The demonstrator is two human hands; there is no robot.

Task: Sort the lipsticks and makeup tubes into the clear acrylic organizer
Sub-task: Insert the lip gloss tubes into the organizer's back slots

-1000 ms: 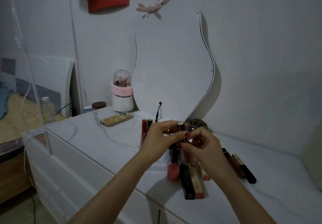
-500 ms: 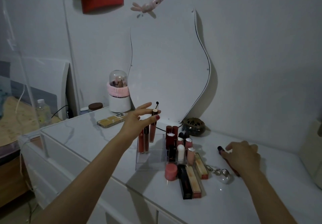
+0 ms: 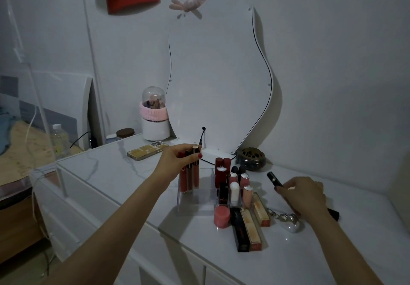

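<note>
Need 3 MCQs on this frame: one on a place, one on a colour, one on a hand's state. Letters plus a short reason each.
1. Where does the phone lie?
A. on the tabletop, left of the organizer
B. inside the organizer
C. under the right hand

2. What colour is the round cap in front of the organizer?
A. green
B. pink
C. blue

3. What is the right hand doing?
A. resting flat and empty
B. gripping a dark tube
C. holding the phone

Answers:
1. A: the phone sits on the marble top beyond the left hand, apart from the organizer.
2. B: the cap reads pink.
3. B: the fingers curl round the dark tube, whose end sticks out up and to the left.
</note>
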